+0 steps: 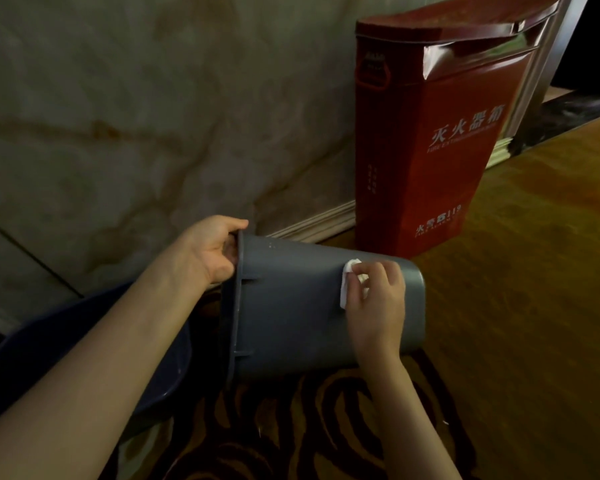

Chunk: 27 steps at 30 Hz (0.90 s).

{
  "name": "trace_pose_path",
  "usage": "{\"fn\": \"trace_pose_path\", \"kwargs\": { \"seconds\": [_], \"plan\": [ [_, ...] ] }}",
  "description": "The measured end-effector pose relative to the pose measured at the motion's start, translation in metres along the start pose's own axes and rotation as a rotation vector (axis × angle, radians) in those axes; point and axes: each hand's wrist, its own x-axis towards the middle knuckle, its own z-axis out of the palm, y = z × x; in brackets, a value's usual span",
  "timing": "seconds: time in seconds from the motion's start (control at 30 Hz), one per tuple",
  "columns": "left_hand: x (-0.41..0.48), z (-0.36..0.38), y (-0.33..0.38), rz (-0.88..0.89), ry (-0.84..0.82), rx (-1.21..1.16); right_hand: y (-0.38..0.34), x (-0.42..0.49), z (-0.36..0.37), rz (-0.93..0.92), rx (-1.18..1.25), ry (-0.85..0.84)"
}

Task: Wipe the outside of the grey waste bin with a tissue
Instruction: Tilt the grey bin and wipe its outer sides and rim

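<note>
The grey waste bin is tipped on its side, its open mouth to the left and its base to the right, held above the patterned carpet. My left hand grips the bin's rim at the upper left, fingers curled inside the mouth. My right hand presses a small white tissue against the bin's outer wall near the base end. Only the tissue's left edge shows past my fingers.
A tall red fire extinguisher box stands against the marble wall just behind the bin. A dark blue basin lies at lower left under my left forearm. Brown patterned carpet covers the floor; yellowish floor spreads right.
</note>
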Motion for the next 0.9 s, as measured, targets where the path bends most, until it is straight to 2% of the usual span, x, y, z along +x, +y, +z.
{"fn": "trace_pose_path", "kwargs": {
  "seconds": [0.1, 0.2, 0.37, 0.5, 0.63, 0.7, 0.83, 0.9],
  "plan": [
    [-0.003, 0.005, -0.004, 0.025, -0.063, -0.042, -0.013, 0.003, -0.003, 0.044, 0.129, 0.025],
    [-0.004, 0.006, -0.007, 0.083, -0.152, -0.060, -0.038, 0.003, 0.000, -0.043, 0.199, 0.046],
    [-0.001, 0.004, -0.013, 0.130, -0.249, 0.021, -0.079, -0.018, 0.027, -0.176, 0.244, -0.034],
    [0.006, 0.000, -0.027, 0.111, -0.270, 0.095, -0.079, -0.030, 0.042, -0.162, 0.240, 0.022],
    [0.008, -0.005, -0.033, 0.046, -0.289, 0.125, -0.063, -0.032, 0.047, -0.200, 0.153, -0.001],
    [0.008, -0.007, -0.033, 0.031, -0.289, 0.084, -0.043, -0.023, 0.048, -0.118, 0.082, -0.014],
    [0.005, -0.016, -0.030, -0.005, -0.306, 0.070, 0.023, -0.006, 0.039, 0.275, -0.077, -0.053],
    [0.004, -0.019, -0.030, -0.030, -0.298, 0.078, 0.047, -0.004, 0.034, 0.365, -0.115, -0.049]
  ]
}}
